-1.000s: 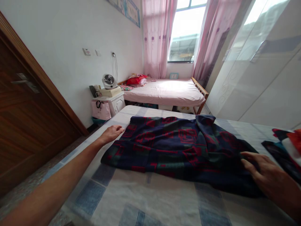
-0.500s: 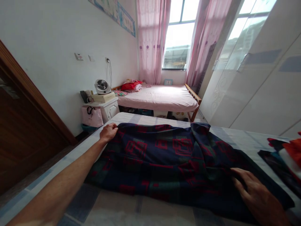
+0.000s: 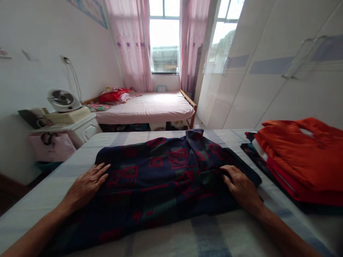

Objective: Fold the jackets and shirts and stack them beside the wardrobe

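A dark navy and green shirt (image 3: 158, 175) with red square patterns lies partly folded on the bed, its collar at the far side. My left hand (image 3: 89, 184) rests flat on the shirt's left side, fingers stretched out. Over on the right side, my right hand (image 3: 239, 187) touches the cloth with bent fingers, and its thumb appears apart from them. Some creases run through the fabric near the collar and beside my right hand.
A stack of folded clothes with an orange shirt (image 3: 305, 153) on top sits to the right on the checked bed sheet (image 3: 209, 235). Beyond stand a second bed with a pink sheet (image 3: 150, 103), a fan (image 3: 63, 100) on a cabinet, and a white wardrobe (image 3: 268, 82).
My view has turned right, bringing the clothes stack into sight. My left hand has let go of the shirt's far left corner and now lies flat. My right hand stays at the right side.
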`<state>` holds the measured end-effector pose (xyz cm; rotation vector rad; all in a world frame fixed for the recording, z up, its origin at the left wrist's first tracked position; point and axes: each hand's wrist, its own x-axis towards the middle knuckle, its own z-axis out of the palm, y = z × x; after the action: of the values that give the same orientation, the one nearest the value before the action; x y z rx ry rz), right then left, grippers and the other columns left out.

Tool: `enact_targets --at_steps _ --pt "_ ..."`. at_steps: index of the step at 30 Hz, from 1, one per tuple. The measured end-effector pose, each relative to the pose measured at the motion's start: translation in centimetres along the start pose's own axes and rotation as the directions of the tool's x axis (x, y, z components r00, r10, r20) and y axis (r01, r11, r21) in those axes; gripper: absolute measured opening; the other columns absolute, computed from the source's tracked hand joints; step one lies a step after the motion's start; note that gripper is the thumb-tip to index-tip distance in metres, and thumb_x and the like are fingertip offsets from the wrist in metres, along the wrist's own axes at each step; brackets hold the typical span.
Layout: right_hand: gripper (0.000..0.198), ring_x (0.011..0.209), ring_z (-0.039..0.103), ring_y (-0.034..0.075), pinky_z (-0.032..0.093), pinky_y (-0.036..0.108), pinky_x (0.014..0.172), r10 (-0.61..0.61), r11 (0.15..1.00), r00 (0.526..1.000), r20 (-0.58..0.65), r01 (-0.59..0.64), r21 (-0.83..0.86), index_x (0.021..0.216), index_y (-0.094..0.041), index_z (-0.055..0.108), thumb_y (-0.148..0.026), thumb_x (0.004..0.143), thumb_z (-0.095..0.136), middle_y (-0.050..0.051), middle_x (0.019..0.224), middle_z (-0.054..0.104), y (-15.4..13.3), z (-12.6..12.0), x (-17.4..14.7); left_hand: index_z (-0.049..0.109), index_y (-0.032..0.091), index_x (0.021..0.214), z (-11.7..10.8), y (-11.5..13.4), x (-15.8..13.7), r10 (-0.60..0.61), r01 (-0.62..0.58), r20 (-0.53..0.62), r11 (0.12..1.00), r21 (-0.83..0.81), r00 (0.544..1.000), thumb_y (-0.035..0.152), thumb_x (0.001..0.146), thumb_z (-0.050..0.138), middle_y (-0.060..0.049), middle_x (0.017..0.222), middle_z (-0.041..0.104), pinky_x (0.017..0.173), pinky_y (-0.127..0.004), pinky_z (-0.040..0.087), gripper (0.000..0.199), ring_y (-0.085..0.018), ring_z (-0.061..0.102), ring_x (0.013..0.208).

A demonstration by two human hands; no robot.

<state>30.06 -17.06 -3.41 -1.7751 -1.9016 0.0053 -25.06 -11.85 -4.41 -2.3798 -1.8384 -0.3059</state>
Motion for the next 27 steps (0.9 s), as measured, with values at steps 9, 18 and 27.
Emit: enact_targets --at_steps 9,18,27 --pt "0.022 0.079 0.061 0.016 0.047 0.029 0.075 0.023 0.952 0.994 -0.104 0.010 0.306 0.092 -0.022 0.061 -0.031 0.090 0.041 0.002 0.084 0.065 -2.2 -3.3 -0.4 0.062 0.020 0.109 -4.9 10.2 8.6 -0.094 0.089 0.006 0.925 -0.369 0.996 0.041 0.075 0.044 -0.012 0.122 0.061 0.099 -0.045 0.040 0.044 -0.031 0.057 0.109" --pt "0.023 0.084 0.062 0.017 0.047 0.030 0.077 -0.041 0.947 0.985 0.167 -0.015 0.320 0.094 -0.023 0.063 -0.024 0.089 0.041 0.004 0.093 0.065 -2.4 -1.4 -0.9 0.065 0.013 0.098 -0.9 27.9 22.4 0.054 0.035 0.131 0.806 -0.591 0.990 0.040 0.087 0.051 -0.006 0.097 0.068 0.083 -0.035 0.050 0.032 -0.021 0.063 0.090" --pt "0.021 0.089 0.061 0.016 0.044 0.028 0.079 -0.053 0.946 0.986 0.157 -0.001 0.325 0.096 -0.023 0.062 -0.018 0.088 0.043 0.002 0.094 0.064 -2.2 -1.4 -1.3 0.055 0.017 0.116 2.7 33.4 27.1 -0.155 0.203 0.132 0.701 -0.683 0.979 0.033 0.087 0.055 -0.009 0.117 0.058 0.083 -0.041 0.051 0.033 -0.020 0.059 0.099"
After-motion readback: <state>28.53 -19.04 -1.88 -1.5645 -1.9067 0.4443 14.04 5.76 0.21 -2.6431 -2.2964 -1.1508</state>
